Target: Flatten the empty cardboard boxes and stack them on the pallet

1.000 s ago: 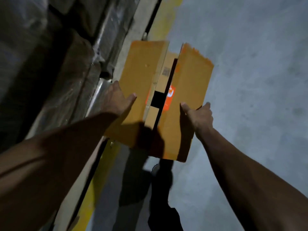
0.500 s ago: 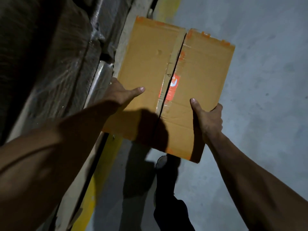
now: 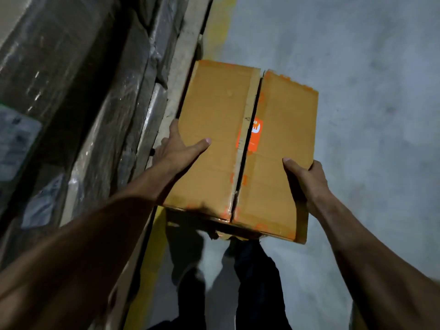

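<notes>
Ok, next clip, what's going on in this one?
A person holds a cardboard box up in front of them, left hand on its left side, right hand gripping its right edge. The box is not flattened yet; its top flaps meet along a slit seam with an orange sticker. Shrink-wrapped goods stand to the left, above a concrete floor.

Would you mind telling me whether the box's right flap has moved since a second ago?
Yes. The right flap has swung down, level with the left flap.
</notes>
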### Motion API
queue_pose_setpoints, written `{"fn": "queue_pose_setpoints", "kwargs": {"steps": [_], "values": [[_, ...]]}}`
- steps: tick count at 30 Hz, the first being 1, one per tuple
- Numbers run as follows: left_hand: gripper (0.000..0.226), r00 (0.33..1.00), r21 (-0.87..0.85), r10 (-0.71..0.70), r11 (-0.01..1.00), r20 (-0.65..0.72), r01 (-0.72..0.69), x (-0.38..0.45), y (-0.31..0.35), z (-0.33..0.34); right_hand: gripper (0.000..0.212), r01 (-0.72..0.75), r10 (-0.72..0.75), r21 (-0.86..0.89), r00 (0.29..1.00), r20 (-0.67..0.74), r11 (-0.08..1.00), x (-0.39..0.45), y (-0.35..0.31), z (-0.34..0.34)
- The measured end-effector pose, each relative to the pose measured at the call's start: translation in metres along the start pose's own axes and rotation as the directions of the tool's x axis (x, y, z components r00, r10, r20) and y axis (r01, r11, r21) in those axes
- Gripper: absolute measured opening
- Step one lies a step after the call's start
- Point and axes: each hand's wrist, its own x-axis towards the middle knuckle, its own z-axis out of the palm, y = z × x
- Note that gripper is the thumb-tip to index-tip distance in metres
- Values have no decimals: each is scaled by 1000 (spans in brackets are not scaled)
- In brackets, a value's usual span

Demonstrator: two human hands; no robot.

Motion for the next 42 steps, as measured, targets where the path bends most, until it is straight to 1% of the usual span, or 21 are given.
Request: {"fn": "queue_pose_setpoints", "kwargs": {"steps": [6, 8, 10, 12, 15, 17, 20, 23, 28, 31, 34, 38, 42], "values": [[122, 998, 145, 41, 988, 48, -48, -100, -28, 3, 98, -68, 73, 96, 996, -47, 993, -98, 87, -20], [116, 997, 222, 30, 974, 71, -46, -127, -38, 10, 103, -99, 105, 114, 993, -49, 989, -126, 116, -27], [112, 992, 279, 7, 959, 123, -41, -156, -50, 20, 100, -125, 133, 123, 989, -62, 985, -154, 148, -34], [110, 987, 300, -6, 953, 163, -43, -183, -65, 31, 97, -139, 148, 147, 988, -53, 979, -178, 179, -42], [111, 979, 315, -18, 948, 203, -48, -216, -86, 47, 100, -155, 164, 165, 986, -38, 974, -203, 220, -53], [112, 979, 314, 9, 946, 205, -75, -244, -102, 59, 100, -141, 150, 178, 988, -40, 974, -221, 251, -60], [102, 982, 329, 46, 939, 182, -105, -286, -128, 76, 98, -137, 153, 183, 985, -77, 973, -252, 298, -66], [101, 983, 345, 51, 932, 178, -111, -329, -160, 87, 101, -171, 188, 174, 979, -84, 970, -291, 343, -68], [113, 979, 367, -17, 928, 205, -61, -392, -228, 90, 98, -222, 233, 154, 971, -52, 963, -346, 407, -52], [111, 980, 375, -29, 926, 195, -47, -414, -275, 89, 90, -223, 231, 108, 970, -71, 969, -374, 431, -33], [105, 986, 400, -4, 914, 167, -64, -427, -321, 89, 77, -227, 229, 31, 966, -117, 973, -392, 455, -11], [88, 991, 384, 59, 918, 123, -103, -434, -372, 94, 79, -188, 184, -6, 964, -191, 982, -410, 487, 21], [89, 986, 285, 104, 949, 129, -137, -443, -431, 107, 79, -164, 157, -4, 954, -256, 987, -429, 533, 53]]}}
